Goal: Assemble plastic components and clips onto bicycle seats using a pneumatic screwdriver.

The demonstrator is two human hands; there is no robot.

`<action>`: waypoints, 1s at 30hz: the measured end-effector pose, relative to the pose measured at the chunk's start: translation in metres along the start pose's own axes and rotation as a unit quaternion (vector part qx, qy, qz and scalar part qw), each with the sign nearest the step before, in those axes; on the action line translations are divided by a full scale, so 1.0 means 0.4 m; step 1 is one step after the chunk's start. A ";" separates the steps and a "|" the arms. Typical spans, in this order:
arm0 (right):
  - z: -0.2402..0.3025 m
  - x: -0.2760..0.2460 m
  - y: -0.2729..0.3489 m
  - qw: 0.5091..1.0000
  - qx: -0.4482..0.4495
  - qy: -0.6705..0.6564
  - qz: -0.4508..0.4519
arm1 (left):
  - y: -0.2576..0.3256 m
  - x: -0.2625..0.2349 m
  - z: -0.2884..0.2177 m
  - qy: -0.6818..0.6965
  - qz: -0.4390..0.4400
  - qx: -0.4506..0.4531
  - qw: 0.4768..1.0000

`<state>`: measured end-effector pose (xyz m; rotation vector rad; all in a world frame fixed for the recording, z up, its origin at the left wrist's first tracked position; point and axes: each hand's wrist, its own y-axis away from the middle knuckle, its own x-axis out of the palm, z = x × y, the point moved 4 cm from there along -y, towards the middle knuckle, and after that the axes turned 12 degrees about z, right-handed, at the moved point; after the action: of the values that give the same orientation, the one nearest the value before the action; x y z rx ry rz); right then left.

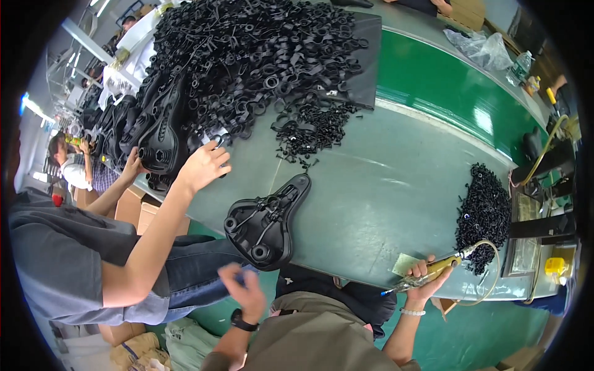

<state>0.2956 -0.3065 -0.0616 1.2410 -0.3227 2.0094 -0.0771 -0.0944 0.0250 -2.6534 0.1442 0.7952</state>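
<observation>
A black bicycle saddle (252,238) lies upside down on the table, its metal rails and clamp showing. Just below its wide end, my left hand (246,290) is in the air, fingers apart and a little blurred, with nothing in it. Around the yellow power screwdriver (436,267), my right hand (426,283) is closed. The tool's thin tip points left, over the table's near edge, and a hose loops off its other end. A small pale card (404,264) lies beside the right hand.
A co-worker's hands (204,166) work at stacked saddles (164,133) on the left. Black clamps (260,55) heap at the back, with loose bolts (318,127) before them. Black screws (484,216) pile at right. A green belt (445,77) runs behind; a plastic bottle (521,65) stands beyond.
</observation>
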 end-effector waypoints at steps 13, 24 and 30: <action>0.086 0.182 0.078 0.957 -0.021 0.002 0.289 | -0.197 0.197 0.047 0.074 0.337 -0.092 0.934; 0.119 0.539 0.112 0.866 -0.271 0.210 0.364 | -0.214 0.456 -0.116 0.239 0.465 -0.006 0.853; 0.030 0.598 0.075 0.808 -0.364 0.270 0.378 | -0.072 0.371 -0.217 0.153 0.363 0.055 0.917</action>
<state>0.2208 -0.2244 0.1525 -0.0072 -1.3038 2.3789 0.0972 -0.0991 0.0198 -2.5792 1.2704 0.5242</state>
